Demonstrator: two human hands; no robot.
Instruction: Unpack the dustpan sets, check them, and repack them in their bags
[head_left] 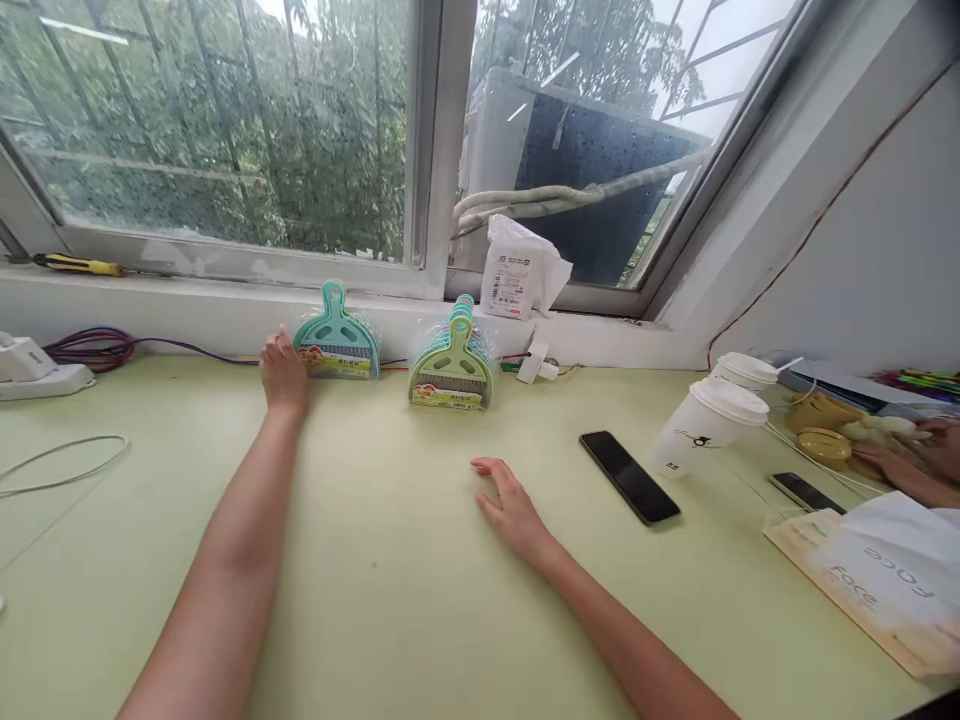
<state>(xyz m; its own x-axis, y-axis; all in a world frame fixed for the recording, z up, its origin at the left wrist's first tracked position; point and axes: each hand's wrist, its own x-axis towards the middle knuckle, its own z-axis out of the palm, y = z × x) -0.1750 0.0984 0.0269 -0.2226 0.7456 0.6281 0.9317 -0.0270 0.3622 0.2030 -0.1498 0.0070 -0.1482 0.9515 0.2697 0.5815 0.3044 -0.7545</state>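
Note:
My left hand (283, 375) reaches far across the pale green table (390, 580) and touches the left edge of a teal mini dustpan set (337, 337) that leans on the window ledge. Its fingers look curled against the pack; I cannot tell whether it grips it. To the right stands a stack of green mini dustpan sets (453, 360), apart from both hands. My right hand (510, 505) lies flat on the table with fingers spread, holding nothing, below that green stack.
A black phone (630, 477) lies right of my right hand, then two white lidded cups (709, 420). Another person's hands (911, 455) work at the far right by yellow parts and a second phone (802, 490). A paper bag (877, 590), white packet (517, 270), power strip (30, 365) and cables sit around.

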